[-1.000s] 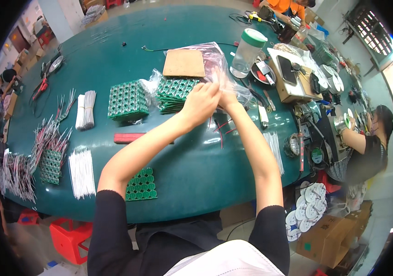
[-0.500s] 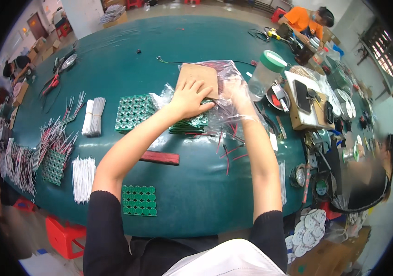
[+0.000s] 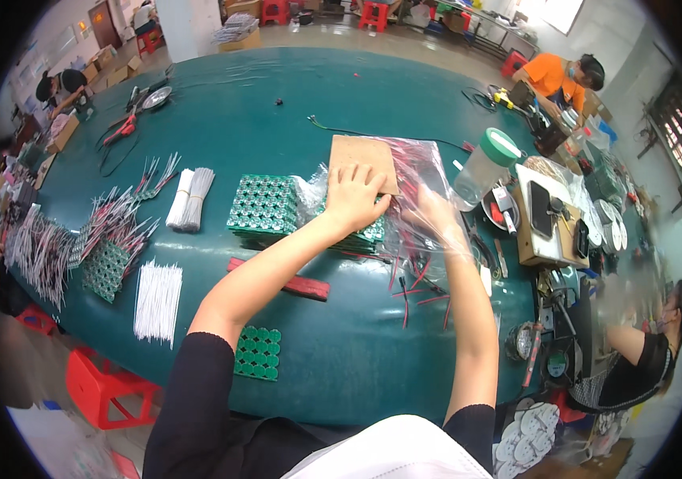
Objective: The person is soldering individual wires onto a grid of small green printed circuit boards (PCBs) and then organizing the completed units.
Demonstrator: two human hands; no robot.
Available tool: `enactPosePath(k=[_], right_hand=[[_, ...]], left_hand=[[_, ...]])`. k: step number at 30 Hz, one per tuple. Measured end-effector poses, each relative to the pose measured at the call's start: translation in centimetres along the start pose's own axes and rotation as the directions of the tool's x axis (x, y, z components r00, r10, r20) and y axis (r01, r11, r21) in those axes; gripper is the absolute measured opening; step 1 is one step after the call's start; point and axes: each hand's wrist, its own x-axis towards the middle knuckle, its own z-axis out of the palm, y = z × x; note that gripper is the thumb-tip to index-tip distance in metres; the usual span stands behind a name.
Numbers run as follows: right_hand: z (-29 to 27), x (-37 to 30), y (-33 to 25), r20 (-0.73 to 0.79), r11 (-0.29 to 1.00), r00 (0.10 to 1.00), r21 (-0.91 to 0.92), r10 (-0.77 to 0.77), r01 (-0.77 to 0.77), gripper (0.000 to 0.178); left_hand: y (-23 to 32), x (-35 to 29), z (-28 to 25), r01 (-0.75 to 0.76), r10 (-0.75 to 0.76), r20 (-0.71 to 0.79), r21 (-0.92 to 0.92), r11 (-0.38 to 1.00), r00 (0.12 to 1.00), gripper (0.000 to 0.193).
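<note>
My left hand (image 3: pixel 354 199) lies with fingers spread on a brown cardboard piece (image 3: pixel 363 156), holding it down over a clear plastic bag (image 3: pixel 435 172). Red wires (image 3: pixel 406 164) show through the plastic. My right hand (image 3: pixel 435 214) is inside the bag, beside the wires; its fingers look curled, but the film blurs what is between them. Partly beneath my left hand and forearm stands a stack of green circuit boards (image 3: pixel 369 233). Another board stack (image 3: pixel 263 203) is just left of it. Loose red and black wire ends (image 3: pixel 421 279) stick out below the bag.
A red bar (image 3: pixel 305 287) and a green board panel (image 3: pixel 258 354) lie near my left forearm. White wire bundles (image 3: pixel 190 199) and wired boards (image 3: pixel 105 263) occupy the left. To the right are a green-lidded jar (image 3: pixel 485 168), a phone (image 3: pixel 540 209) and tools. Other people sit around the table.
My right hand has drawn a little toward me within the bag. My left hand stays on the cardboard. The whole view has shifted slightly, showing more of the room's far side.
</note>
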Motion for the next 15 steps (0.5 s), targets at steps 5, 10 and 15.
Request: enactPosePath(k=[5, 10, 15], right_hand=[[1.6, -2.4, -1.6, -0.083, 0.997, 0.994, -0.047, -0.069, 0.066, 0.074], [-0.2, -4.5, -2.8, 0.026, 0.961, 0.974, 0.161, 0.225, -0.227, 0.079], [-0.2, -8.8, -1.9, -0.084, 0.886, 0.914, 0.295, 0.398, -0.359, 0.069]], left_hand=[[-0.2, 0.1, 0.3, 0.018, -0.019, 0.036, 0.031, 0.999, 0.999, 0.040], [-0.7, 0.4, 0.8, -0.002, 0.002, -0.001, 0.072, 0.997, 1.000, 0.043], [0.0, 0.8, 0.9, 0.000, -0.002, 0.017, 0.088, 0.996, 1.000, 0.043]])
